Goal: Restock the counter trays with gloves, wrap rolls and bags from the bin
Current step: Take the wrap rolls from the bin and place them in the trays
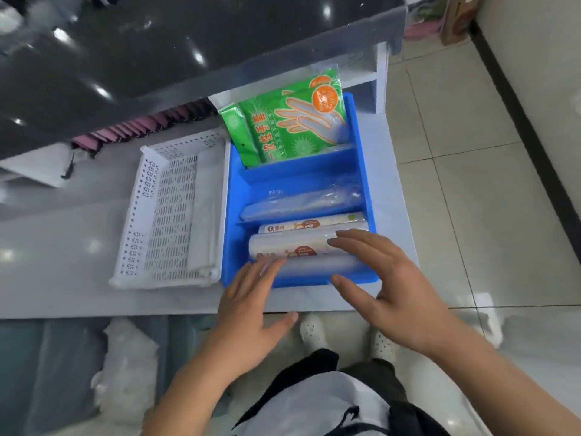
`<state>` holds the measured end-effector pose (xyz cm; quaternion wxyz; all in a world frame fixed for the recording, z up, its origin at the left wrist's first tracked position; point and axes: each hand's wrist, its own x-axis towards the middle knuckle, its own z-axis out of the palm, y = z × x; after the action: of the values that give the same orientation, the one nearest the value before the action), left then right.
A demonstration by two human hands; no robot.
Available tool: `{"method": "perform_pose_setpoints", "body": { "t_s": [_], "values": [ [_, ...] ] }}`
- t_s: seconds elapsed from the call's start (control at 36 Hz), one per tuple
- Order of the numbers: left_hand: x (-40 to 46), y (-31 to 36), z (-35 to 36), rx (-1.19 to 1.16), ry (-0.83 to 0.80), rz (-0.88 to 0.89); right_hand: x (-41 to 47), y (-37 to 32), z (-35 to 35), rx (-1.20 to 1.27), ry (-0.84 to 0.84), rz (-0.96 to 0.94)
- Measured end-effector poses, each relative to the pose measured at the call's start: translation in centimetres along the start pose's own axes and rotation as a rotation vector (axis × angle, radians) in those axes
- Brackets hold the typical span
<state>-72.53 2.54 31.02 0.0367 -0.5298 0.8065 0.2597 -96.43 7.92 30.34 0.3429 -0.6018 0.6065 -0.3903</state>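
Observation:
A blue divided tray (363, 171) stands on the white counter. Green glove packets (292, 127) stand upright in its far compartment. A clear bag pack (301, 202) lies in the middle compartment. Wrap rolls (298, 247) fill the near compartment. My left hand (251, 306) hovers at the tray's near left corner, fingers spread, fingertips touching the front roll. My right hand (390, 291) is spread over the right end of the rolls, thumb at the tray's front wall. Neither hand grips anything.
A white perforated tray (147, 196) sits left of the blue tray, with one flat clear pack along its right side. A dark glossy countertop (157, 51) overhangs behind. White plastic bags (125, 357) lie below the counter edge at lower left. Tiled floor lies to the right.

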Motion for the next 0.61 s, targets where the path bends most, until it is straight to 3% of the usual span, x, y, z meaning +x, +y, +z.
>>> {"method": "perform_pose_setpoints", "body": {
  "t_s": [0.08,0.28,0.61],
  "values": [
    [-1.9,-0.3,0.3,0.016,-0.048,-0.072,0.2,-0.4,-0.2,0.002,-0.035,-0.001],
    [-7.0,-3.3,0.2,-0.114,0.04,-0.129,-1.7,-3.7,2.3,0.081,-0.05,-0.029],
    [-20.6,-17.3,0.0,-0.35,0.278,-0.185,-8.3,-14.2,19.5,0.001,-0.275,-0.054]
  ]
}}
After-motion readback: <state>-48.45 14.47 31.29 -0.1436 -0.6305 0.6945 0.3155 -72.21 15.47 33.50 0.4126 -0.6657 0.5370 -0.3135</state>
